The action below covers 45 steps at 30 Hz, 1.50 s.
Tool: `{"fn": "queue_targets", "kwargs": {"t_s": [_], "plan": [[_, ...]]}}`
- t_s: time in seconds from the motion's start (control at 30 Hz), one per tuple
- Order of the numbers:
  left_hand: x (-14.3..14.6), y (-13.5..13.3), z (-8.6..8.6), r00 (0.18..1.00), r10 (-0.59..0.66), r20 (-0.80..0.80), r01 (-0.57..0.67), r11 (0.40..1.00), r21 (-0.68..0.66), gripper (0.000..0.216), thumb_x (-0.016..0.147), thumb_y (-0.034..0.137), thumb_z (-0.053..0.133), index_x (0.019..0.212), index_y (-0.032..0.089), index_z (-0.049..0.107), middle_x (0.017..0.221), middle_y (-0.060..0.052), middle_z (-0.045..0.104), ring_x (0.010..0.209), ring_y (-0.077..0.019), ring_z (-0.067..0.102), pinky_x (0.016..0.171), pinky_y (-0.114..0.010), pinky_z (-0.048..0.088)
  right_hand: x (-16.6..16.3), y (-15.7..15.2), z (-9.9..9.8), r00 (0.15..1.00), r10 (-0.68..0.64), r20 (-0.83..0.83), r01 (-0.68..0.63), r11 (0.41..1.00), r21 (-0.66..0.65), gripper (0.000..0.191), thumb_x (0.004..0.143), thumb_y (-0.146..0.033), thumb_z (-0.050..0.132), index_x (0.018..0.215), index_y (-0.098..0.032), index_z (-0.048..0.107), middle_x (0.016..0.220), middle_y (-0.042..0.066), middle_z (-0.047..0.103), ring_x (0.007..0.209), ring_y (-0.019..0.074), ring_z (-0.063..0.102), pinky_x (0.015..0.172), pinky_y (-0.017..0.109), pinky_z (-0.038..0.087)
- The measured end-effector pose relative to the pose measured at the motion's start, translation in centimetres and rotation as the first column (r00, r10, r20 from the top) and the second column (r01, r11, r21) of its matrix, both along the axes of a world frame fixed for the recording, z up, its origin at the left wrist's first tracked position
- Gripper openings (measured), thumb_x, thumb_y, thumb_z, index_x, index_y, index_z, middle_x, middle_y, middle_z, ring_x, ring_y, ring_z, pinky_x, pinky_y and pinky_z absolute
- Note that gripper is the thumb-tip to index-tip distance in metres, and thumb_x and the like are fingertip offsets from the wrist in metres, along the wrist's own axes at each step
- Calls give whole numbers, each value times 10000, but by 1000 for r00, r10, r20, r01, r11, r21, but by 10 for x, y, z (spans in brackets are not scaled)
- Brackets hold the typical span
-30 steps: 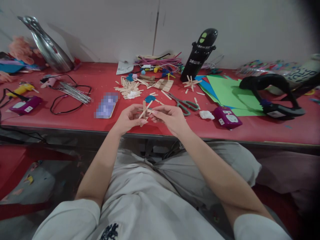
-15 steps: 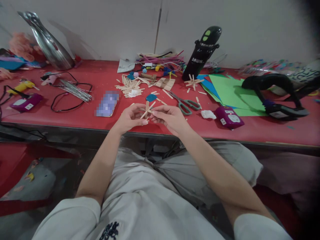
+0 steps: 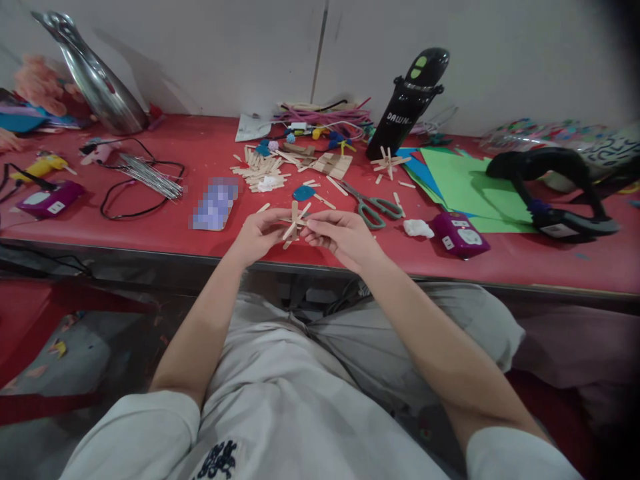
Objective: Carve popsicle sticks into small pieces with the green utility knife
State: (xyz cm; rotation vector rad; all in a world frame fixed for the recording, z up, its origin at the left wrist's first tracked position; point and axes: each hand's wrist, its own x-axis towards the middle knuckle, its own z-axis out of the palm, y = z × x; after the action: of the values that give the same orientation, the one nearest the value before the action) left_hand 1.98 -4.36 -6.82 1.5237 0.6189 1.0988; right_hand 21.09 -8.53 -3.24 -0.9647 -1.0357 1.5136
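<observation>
Between my two hands is a star-shaped piece made of crossed wooden craft sticks (image 3: 295, 220), held just above the front part of the red table. My left hand (image 3: 259, 235) is curled around its left side, some fingertips hidden behind the sticks. The thumb and fingers of my right hand (image 3: 345, 237) pinch a stick on its right side. Just beyond the piece lie a blue blob (image 3: 303, 193) and a loose stick (image 3: 325, 201). Grey-handled scissors (image 3: 373, 205) rest to the right, blades pointing away.
A pile of craft sticks (image 3: 257, 170) lies behind my hands. A second stick star (image 3: 388, 163) leans by a black bottle (image 3: 407, 100). Purple boxes (image 3: 460, 235), green paper (image 3: 465, 180), a blurred phone-like rectangle (image 3: 215, 205), a yellow glue gun (image 3: 43, 168) and a metal jug (image 3: 100, 80) are around.
The stick star has turned slightly in my fingers, and a lower stick tip now shows. My left thumb has drawn back from the front of it. The view has shifted a little.
</observation>
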Motion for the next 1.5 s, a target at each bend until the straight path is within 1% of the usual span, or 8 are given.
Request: {"fn": "queue_targets", "kwargs": {"t_s": [0.13, 0.23, 0.4, 0.57, 0.73, 1.13, 1.3, 1.5], "plan": [[4, -1, -1, 994, 113, -10, -112, 993, 40, 334, 695, 342, 806, 969, 165, 734, 943, -67, 742, 824, -198, 714, 738, -337, 613, 0, 0, -1, 1000, 21, 10, -21, 1000, -12, 315, 563, -340, 900, 758, -153, 737, 693, 44, 736, 597, 110, 657, 619, 244, 566], [4, -2, -1, 986, 167, -7, -167, 985, 36, 321, 677, 328, 813, 930, 162, 707, 876, -45, 729, 767, -187, 710, 692, -334, 614, 1, 1, -1, 999, 34, 18, -34, 999, -15, 307, 569, -329, 897, 763, -151, 739, 686, 46, 733, 593, 110, 654, 611, 242, 562], [4, -2, -3, 989, 149, 1, -149, 989, 11, 252, 669, 257, 787, 869, 157, 670, 774, -15, 700, 695, -172, 699, 647, -331, 613, 2, 1, 0, 998, 57, 35, -57, 998, -13, 323, 548, -343, 908, 755, -150, 752, 670, 43, 734, 576, 105, 654, 588, 225, 554], [4, 0, -3, 976, 214, -42, -211, 975, 75, 221, 622, 182, 754, 822, 150, 666, 804, -13, 670, 735, -159, 688, 659, -293, 603, 3, 2, -4, 995, 65, 69, -66, 998, 15, 318, 575, -351, 901, 782, -154, 760, 689, 48, 738, 604, 115, 666, 625, 248, 564], [4, -1, -2, 975, 213, -61, -209, 976, 59, 209, 609, 158, 714, 806, 161, 646, 764, -6, 654, 730, -172, 687, 615, -289, 591, 3, 2, -9, 991, 71, 112, -80, 994, 79, 301, 616, -362, 882, 808, -161, 766, 708, 49, 743, 628, 131, 683, 657, 279, 577], [4, -2, -4, 976, 212, -50, -210, 976, 51, 195, 610, 109, 656, 788, 177, 616, 718, 19, 653, 686, -180, 703, 681, -341, 594, 2, 3, -8, 978, 56, 202, -102, 970, 221, 298, 659, -390, 856, 827, -159, 768, 700, 49, 749, 608, 147, 684, 663, 325, 590], [4, 0, -7, 975, 223, -19, -221, 972, 76, 171, 643, 140, 694, 800, 174, 635, 738, 1, 673, 721, -180, 705, 683, -315, 587, 1, 1, -8, 983, 47, 178, -86, 972, 220, 299, 667, -388, 853, 833, -157, 763, 699, 53, 746, 608, 151, 683, 657, 331, 589], [7, 0, -8, 971, 235, 40, -238, 964, 114, 226, 681, 300, 799, 810, 171, 665, 728, 1, 688, 712, -160, 708, 710, -307, 606, 2, 0, -9, 993, 15, 118, -35, 985, 167, 321, 632, -384, 875, 822, -155, 756, 694, 46, 745, 618, 140, 687, 651, 294, 587]]}}
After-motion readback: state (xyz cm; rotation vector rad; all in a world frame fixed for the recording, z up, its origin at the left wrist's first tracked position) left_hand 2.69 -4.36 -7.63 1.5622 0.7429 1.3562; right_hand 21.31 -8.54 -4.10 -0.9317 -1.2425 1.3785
